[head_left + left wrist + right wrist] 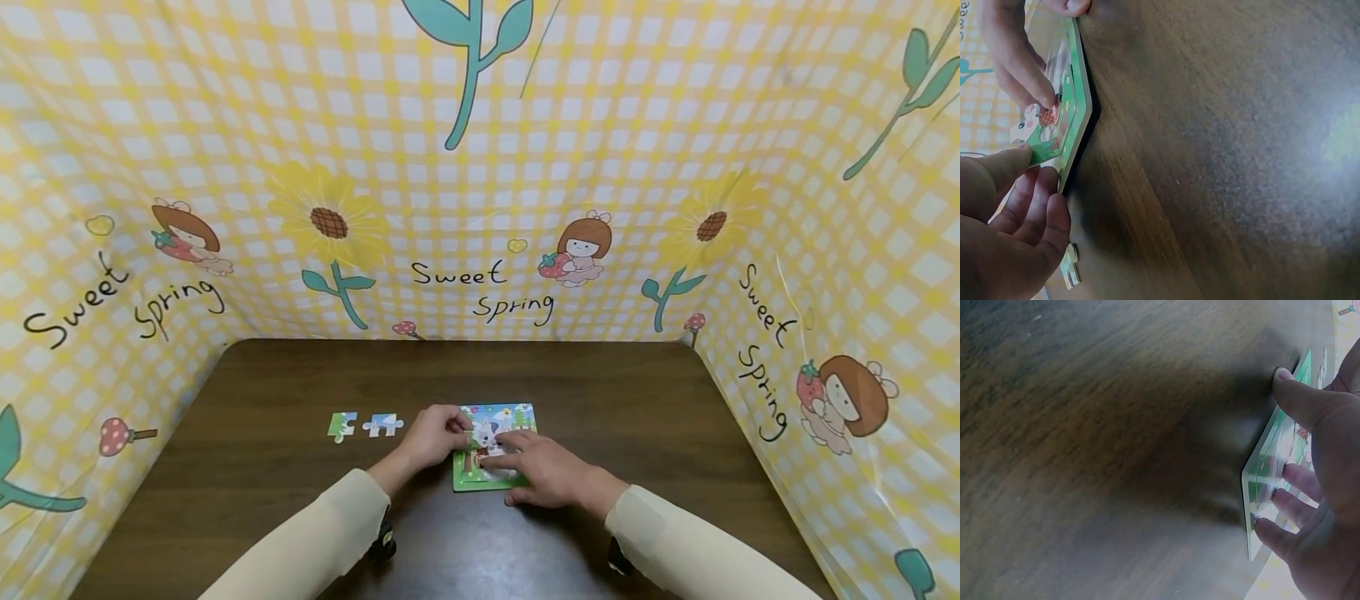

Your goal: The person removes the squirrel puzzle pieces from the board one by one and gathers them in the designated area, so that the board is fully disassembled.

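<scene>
A jigsaw puzzle board (pixel 468 483) with a green border and a white cartoon animal picture lies flat on the table between both hands. My left hand (pixel 435 435) is at its left side, pinching a green puzzle piece (pixel 1044 149) between thumb and fingers; the piece looks slightly tilted over the board in the left wrist view. My right hand (pixel 551 471) lies across the board's right part, its spread fingertips (pixel 1266 528) resting on the picture. The right thumb touches down by the board's near edge. My right hand hides much of the picture's lower right.
Two loose puzzle pieces lie on the table left of the board: a green-and-blue piece (pixel 342 426) and a blue-and-white piece (pixel 383 424). The dark wooden table (pixel 285 375) is enclosed at the back and sides by a yellow checked cloth (pixel 480 200).
</scene>
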The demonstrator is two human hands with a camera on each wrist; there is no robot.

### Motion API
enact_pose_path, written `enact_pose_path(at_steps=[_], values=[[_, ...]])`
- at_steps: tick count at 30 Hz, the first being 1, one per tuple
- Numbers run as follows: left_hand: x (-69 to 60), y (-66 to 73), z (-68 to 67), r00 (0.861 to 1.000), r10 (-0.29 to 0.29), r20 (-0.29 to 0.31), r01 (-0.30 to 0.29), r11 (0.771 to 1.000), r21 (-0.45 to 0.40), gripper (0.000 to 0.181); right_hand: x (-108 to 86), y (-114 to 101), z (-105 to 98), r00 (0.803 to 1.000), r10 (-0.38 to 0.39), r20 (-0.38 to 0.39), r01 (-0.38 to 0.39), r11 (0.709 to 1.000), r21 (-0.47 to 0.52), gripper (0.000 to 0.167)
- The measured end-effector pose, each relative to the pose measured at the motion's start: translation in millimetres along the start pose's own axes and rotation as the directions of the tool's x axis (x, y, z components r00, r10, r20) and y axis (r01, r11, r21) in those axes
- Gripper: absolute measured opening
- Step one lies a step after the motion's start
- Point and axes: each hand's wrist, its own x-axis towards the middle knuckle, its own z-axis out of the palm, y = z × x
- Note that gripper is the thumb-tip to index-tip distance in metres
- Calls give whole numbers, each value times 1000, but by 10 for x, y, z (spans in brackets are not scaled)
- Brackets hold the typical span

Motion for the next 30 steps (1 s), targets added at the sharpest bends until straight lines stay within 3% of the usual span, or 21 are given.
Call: enact_pose_path(at_steps=[14, 26, 30], values=[[-20, 19, -22, 1000, -26, 5, 26, 999, 23, 7, -13, -38, -57, 996, 26, 80, -25, 1000, -12, 57], [-10, 1, -47, 1000, 2, -5, -2, 998, 57, 6, -4, -41, -42, 995, -1, 95, 8, 997, -73, 54], [1, 22, -96, 1000, -14, -19, 14, 1000, 15, 8, -9, -51, -50, 995, 3, 103, 3, 998, -56, 54]])
